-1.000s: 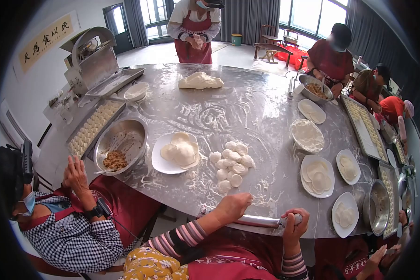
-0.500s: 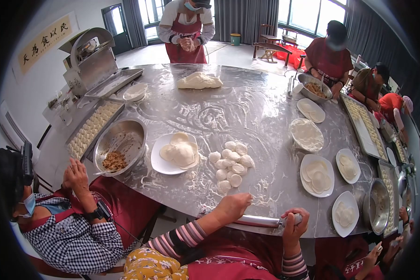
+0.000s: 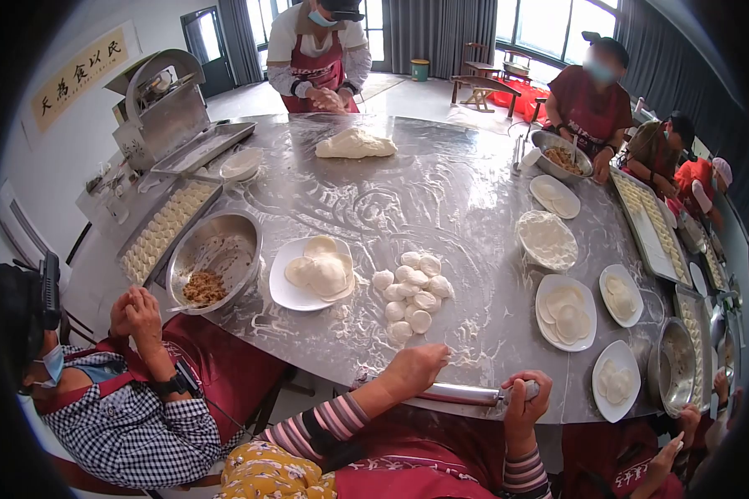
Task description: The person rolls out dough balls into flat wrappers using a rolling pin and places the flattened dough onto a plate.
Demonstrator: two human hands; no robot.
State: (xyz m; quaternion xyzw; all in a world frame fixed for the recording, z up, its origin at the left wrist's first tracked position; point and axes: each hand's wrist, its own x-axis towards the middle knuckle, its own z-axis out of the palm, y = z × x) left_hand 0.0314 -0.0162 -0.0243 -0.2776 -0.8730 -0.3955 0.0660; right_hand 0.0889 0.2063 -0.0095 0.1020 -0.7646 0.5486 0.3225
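Observation:
At the table's near edge, my right hand (image 3: 525,402) is closed around the handle of a metal rolling pin (image 3: 458,393), which lies along the edge. My left hand (image 3: 419,369) rests just above the pin with its fingers pinched together on the floured steel. What sits under those fingertips, if anything, is hidden. Beyond my left hand is a cluster of small floured dough pieces (image 3: 409,293). To their left, a white plate (image 3: 280,287) carries a stack of rolled dough wrappers (image 3: 320,268).
A steel bowl of filling (image 3: 249,274) and a tray of dumplings (image 3: 168,224) stand at left. A big dough lump (image 3: 356,144) lies at the back. Rightward are a flour bowl (image 3: 548,241), plates of wrappers (image 3: 565,314) and another steel bowl (image 3: 671,366). Co-workers surround the table.
My hands and the rolling pin look unmoved. The person across has shifted left with their hands lower. The person at left has changed hand position, and hands at lower right have moved too.

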